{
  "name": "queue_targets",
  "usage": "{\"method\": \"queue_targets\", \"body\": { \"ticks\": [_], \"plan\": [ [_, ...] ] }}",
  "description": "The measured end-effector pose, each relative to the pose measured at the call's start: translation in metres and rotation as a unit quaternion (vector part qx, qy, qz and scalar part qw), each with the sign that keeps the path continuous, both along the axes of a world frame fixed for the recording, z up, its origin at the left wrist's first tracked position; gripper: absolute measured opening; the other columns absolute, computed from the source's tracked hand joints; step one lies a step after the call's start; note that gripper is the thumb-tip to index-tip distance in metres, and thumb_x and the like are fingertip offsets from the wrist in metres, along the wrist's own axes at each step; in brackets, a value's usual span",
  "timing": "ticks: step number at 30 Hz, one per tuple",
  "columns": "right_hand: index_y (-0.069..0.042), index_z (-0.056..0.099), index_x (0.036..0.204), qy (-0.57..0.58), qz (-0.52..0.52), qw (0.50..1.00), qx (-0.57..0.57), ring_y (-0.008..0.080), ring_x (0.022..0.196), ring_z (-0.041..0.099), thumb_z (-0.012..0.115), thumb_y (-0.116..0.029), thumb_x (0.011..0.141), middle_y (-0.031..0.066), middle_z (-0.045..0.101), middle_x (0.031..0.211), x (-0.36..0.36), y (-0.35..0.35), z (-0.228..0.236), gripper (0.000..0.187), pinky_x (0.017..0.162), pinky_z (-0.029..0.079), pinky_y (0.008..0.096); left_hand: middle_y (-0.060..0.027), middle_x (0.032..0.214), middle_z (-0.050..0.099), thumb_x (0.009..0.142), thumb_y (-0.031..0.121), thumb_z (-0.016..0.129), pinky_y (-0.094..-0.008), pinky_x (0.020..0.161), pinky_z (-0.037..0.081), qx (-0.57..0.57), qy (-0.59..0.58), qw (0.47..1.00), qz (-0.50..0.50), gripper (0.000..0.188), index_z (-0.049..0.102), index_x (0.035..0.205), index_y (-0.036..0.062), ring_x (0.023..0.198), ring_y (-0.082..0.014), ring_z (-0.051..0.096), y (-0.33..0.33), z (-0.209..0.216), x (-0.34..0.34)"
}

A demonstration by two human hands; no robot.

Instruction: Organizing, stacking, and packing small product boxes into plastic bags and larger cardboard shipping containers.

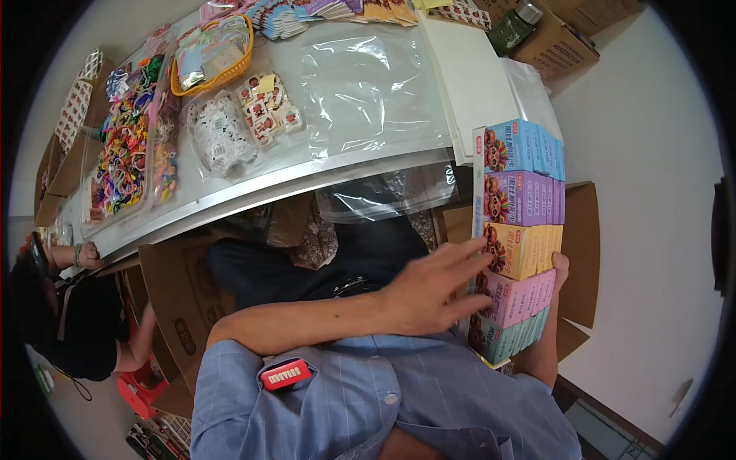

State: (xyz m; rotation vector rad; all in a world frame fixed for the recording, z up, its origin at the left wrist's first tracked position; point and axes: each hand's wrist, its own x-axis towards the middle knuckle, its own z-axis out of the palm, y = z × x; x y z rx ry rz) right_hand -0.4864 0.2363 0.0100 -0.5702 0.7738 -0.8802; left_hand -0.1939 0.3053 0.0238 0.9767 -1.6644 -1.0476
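A block of small cartons (510, 238) stands on my right side, in bands of blue, purple, yellow, pink and green, several cartons to a band. My right hand (561, 267) grips its right side; most of that hand and part of the forearm are hidden behind the cartons. Across my body reaches my left arm, and my left hand (445, 285) has its fingers spread at the left face of the block, over the yellow and pink cartons. Nothing is held in it. Whether all its fingertips touch the cartons I cannot tell.
On the white table (307, 165) lie clear plastic bags (368, 92), a yellow basket (215, 57) of packets, a bin of colourful bands (126, 146) and sticker cards (268, 107). An open cardboard box (579, 253) stands beside the cartons. Another person (77, 322) is at the left.
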Motion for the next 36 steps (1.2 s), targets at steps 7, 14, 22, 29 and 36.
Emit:
{"method": "queue_targets", "body": {
  "ticks": [7,14,22,29,36],
  "plan": [
    [-0.002,0.036,0.155,-0.053,-0.005,0.997,-0.057,0.0357,0.127,0.060,0.072,-0.035,0.078,0.0232,0.055,0.145,0.018,0.002,0.017,0.091,0.106,0.051,0.0492,-0.0167,0.138,0.054,0.074,0.008,0.077,-0.0508,0.105,0.044,-0.215,-0.359,0.875,0.243,0.064,0.056,0.134,0.0035,0.124,-0.0361,0.054,-0.046,-0.015,0.104],
    [0.000,0.035,0.155,-0.035,0.075,0.996,-0.028,0.0361,0.131,0.057,0.073,-0.032,0.075,0.0238,0.052,0.147,0.068,0.001,0.044,0.094,0.111,0.047,0.0484,-0.0111,0.127,0.059,0.082,0.006,0.065,-0.0490,0.099,0.046,-0.253,-0.454,0.821,0.236,0.042,0.063,0.123,0.0077,0.113,-0.0301,0.058,-0.098,-0.066,0.138],
    [0.007,0.036,0.152,-0.040,0.120,0.991,0.050,0.0348,0.134,0.055,0.073,-0.023,0.070,0.0251,0.052,0.146,0.125,-0.004,0.066,0.095,0.117,0.039,0.0434,-0.0054,0.088,0.069,0.091,0.021,0.067,-0.0414,0.066,0.056,-0.241,-0.360,0.865,0.254,0.012,0.073,0.097,0.0120,0.080,-0.0272,0.068,-0.144,-0.047,0.157],
    [0.006,0.036,0.153,0.004,0.299,0.950,0.094,0.0313,0.136,0.053,0.074,-0.023,0.073,0.0224,0.052,0.146,0.131,-0.034,0.043,0.093,0.117,0.037,0.0400,-0.0055,0.083,0.070,0.090,0.020,0.076,-0.0371,0.062,0.054,-0.212,-0.294,0.899,0.245,0.012,0.076,0.095,0.0091,0.066,-0.0266,0.068,-0.150,-0.037,0.170],
    [0.002,0.043,0.150,0.012,0.192,0.976,0.101,0.0362,0.126,0.062,0.064,-0.025,0.078,0.0259,0.056,0.142,0.128,-0.032,0.034,0.079,0.110,0.050,0.0462,-0.0056,0.083,0.071,0.089,0.017,0.077,-0.0347,0.059,0.054,-0.254,-0.314,0.886,0.229,0.011,0.076,0.095,0.0076,0.065,-0.0239,0.068,-0.144,-0.034,0.172]
  ]
}}
